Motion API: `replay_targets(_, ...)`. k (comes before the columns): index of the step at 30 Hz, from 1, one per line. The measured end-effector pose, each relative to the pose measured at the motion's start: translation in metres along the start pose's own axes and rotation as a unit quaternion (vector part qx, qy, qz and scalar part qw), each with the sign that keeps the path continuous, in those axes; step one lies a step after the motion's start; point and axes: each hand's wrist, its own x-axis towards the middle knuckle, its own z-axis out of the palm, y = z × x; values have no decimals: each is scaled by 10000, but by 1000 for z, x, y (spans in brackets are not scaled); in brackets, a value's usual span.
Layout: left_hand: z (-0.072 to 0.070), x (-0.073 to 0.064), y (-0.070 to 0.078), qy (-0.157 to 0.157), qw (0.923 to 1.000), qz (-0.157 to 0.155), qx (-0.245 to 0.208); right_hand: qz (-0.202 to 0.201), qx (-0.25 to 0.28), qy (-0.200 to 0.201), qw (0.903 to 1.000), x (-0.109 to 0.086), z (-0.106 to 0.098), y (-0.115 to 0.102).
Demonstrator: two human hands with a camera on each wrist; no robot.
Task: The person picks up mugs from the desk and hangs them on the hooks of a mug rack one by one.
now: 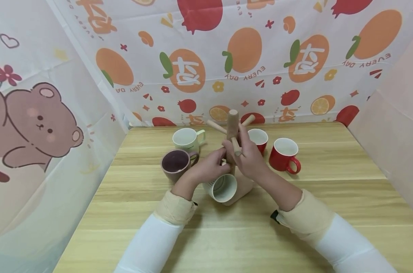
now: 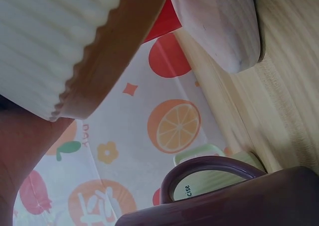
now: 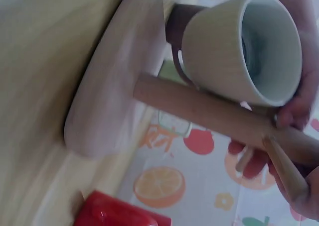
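Note:
A wooden mug tree stands on the table, its pegs spreading from the upper post. My right hand grips the post just below the top, among the pegs. With my left hand I hold a white ribbed mug close against the post. The mug lies tipped on its side, its mouth facing me in the head view. Its ribbed wall fills the upper left of the left wrist view. Fingers hide the mug's handle. The rounded wooden base shows in the right wrist view.
Left of the tree stand a purple mug, near my left wrist, and a pale green mug behind it. To the right are a red mug and another red mug partly behind my right hand. A printed cloth hangs behind the table.

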Motion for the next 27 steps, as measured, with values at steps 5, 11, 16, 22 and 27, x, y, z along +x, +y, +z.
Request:
replay_targets(5,-2,0,2,5,10000,11,-31,-61,-376,-474,9982,0,-18,6)
replay_targets(11,0,0,0,89,9999,-67,120,-618,-925,-479,9926,-8,-34,28)
replay_targets(16,0,0,-1,174,9997,-91,163,-1764,-1798,8,9678,-10,-52,63)
replay_targets(22,1,-1,-2,176,9998,32,95,-1817,-2930,150,9386,-9,-76,104)
replay_targets(27,1,-2,-3,137,9998,126,-36,-665,-3799,-504,9213,-9,-91,122)
